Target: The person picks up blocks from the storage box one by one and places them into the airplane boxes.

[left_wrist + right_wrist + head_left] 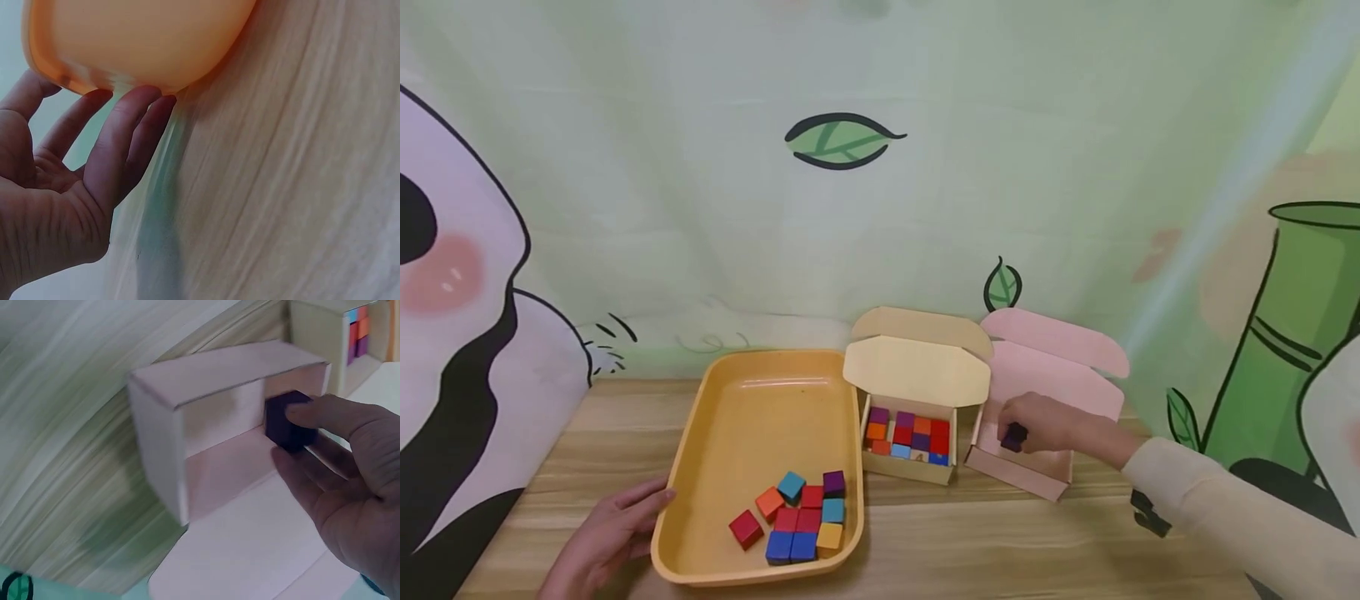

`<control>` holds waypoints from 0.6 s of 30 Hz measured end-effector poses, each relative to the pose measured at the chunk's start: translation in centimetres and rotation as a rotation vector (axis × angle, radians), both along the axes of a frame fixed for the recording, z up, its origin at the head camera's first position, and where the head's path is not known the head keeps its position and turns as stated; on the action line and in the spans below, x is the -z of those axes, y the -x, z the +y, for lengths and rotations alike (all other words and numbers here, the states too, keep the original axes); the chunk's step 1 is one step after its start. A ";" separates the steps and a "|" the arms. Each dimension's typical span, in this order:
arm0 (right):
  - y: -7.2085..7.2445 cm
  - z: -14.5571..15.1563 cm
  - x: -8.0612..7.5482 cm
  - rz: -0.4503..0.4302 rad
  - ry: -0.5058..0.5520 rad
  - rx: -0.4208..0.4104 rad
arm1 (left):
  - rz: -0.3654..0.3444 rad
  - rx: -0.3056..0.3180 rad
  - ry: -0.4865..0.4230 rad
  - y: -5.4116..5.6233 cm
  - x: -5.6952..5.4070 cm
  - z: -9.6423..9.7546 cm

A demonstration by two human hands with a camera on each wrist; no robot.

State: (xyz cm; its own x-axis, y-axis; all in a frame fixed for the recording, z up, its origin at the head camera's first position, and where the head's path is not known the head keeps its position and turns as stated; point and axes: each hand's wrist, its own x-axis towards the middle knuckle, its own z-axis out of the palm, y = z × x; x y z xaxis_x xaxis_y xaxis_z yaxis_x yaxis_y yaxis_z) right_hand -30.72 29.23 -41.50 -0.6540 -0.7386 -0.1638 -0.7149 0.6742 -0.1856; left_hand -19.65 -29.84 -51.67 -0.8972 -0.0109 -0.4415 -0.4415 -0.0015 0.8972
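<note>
My right hand (1037,423) pinches a dark purple cube (289,422) between thumb and fingers, inside the opening of the pink box (1022,477). In the right wrist view, the part of the box's inside that shows holds no other cube. On the left, the fingertips of my left hand (81,156) touch the outer side of the yellow tray (760,425) near its front left corner, the fingers loosely bent. Several coloured cubes lie in the tray's front right part, among them a red cube (746,530) and an orange cube (770,504).
Between tray and pink box stands a beige box (910,472) with its lid up, holding rows of coloured cubes. The pink box's lid (1052,371) stands open behind it. A printed cloth (737,208) hangs behind the wooden table (925,533).
</note>
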 end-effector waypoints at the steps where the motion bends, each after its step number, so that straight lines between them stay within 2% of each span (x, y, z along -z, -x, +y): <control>1: 0.1 0.2 0.1 -0.015 -0.029 0.009 | 0.006 0.007 0.000 -0.1 0.0 -0.1; 4: 0.2 0.7 0.4 -0.081 -0.101 0.023 | 0.009 0.004 0.009 -0.1 0.0 -0.1; 10: 0.1 1.0 0.7 -0.150 -0.218 0.036 | 0.028 0.010 -0.011 -0.2 0.0 -0.1; 13: 0.3 0.9 1.0 -0.220 -0.285 0.083 | 0.035 0.015 -0.024 -0.3 0.1 0.0; 18: 0.9 1.2 1.8 -0.295 -0.323 0.127 | 0.031 0.012 -0.023 -0.4 0.0 0.0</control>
